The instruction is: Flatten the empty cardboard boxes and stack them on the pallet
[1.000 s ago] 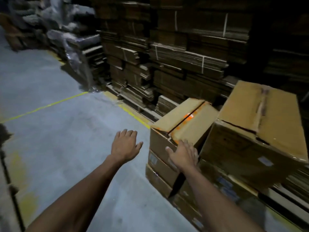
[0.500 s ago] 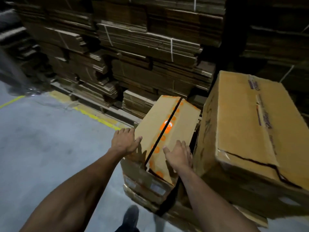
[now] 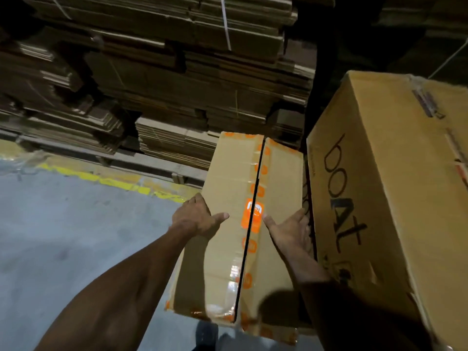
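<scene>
Left hand (image 3: 196, 219) gripping box (image 3: 235, 249) left edge, right hand (image 3: 291, 231) spread on right

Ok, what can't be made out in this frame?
Head view only:
- Right hand: fingers slip between the small box and the big box, fingertips hidden.
- Left hand: fingers wrap over the box's left edge, out of sight.
- Big box: cut off by the right edge.
- Pallet: not identifiable.

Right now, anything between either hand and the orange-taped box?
Nothing visible. The left hand grips the orange-taped box at its left edge; the right hand is on its right edge, wedged against the larger printed box.
</scene>
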`<state>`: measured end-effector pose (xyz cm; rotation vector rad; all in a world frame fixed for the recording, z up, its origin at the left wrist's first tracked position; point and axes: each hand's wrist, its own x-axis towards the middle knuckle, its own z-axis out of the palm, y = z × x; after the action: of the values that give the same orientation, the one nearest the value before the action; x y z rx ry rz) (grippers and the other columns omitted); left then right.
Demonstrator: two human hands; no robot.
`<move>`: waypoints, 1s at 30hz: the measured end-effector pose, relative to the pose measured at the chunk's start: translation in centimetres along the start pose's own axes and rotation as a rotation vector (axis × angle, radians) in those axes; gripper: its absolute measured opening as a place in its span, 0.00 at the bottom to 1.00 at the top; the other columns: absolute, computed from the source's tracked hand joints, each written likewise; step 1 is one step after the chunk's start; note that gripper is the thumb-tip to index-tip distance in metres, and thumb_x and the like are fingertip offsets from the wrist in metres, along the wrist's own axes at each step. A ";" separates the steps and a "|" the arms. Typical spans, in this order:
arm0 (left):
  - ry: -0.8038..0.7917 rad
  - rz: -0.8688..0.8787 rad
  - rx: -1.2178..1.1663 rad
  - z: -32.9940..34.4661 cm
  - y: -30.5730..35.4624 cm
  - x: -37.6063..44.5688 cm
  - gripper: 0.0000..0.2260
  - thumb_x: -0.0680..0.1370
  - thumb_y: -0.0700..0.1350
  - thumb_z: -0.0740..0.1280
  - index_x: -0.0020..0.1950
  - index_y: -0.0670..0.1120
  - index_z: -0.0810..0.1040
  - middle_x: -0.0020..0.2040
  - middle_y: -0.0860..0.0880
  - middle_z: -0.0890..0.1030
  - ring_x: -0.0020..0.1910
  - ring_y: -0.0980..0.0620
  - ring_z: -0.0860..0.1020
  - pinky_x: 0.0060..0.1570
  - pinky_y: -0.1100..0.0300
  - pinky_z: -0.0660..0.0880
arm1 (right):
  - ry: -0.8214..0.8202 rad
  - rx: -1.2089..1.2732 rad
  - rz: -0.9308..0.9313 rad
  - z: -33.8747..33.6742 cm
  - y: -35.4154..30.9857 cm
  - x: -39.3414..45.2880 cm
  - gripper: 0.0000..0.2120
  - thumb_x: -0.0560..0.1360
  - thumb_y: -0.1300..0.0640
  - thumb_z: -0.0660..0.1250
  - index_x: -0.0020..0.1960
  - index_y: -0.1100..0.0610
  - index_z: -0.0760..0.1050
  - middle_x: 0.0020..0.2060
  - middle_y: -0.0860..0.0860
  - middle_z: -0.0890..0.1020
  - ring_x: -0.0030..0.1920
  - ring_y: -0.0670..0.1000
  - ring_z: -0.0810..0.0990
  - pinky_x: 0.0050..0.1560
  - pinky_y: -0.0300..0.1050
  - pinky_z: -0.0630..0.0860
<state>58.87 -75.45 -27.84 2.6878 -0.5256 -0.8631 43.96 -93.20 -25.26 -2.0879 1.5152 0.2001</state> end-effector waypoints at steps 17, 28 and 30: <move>0.027 -0.169 -0.574 3.3 -1.3 1.8 0.35 0.66 0.62 0.79 0.64 0.51 0.66 0.53 0.50 0.79 0.55 0.44 0.78 0.52 0.54 0.76 | -0.023 0.152 0.108 2.0 1.6 0.9 0.57 0.65 0.27 0.71 0.79 0.55 0.49 0.71 0.60 0.70 0.68 0.64 0.72 0.63 0.58 0.71; 0.235 -0.116 -0.459 -2.3 -1.6 -9.5 0.40 0.58 0.75 0.68 0.65 0.56 0.71 0.54 0.54 0.82 0.53 0.45 0.80 0.56 0.46 0.77 | 0.022 0.204 -0.016 -3.0 2.2 -7.4 0.56 0.67 0.26 0.68 0.81 0.53 0.46 0.74 0.59 0.68 0.71 0.65 0.68 0.69 0.59 0.64; 0.308 -0.135 -0.475 -2.9 -2.2 -13.4 0.39 0.59 0.75 0.67 0.65 0.58 0.71 0.54 0.54 0.81 0.53 0.45 0.79 0.55 0.46 0.77 | -0.006 0.220 -0.080 -4.1 2.5 -10.1 0.56 0.68 0.27 0.68 0.82 0.53 0.45 0.75 0.59 0.66 0.73 0.65 0.66 0.70 0.59 0.63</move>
<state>51.00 -67.47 -19.57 2.3636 -0.0565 -0.5068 37.30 -87.43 -18.41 -1.9652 1.3808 0.0083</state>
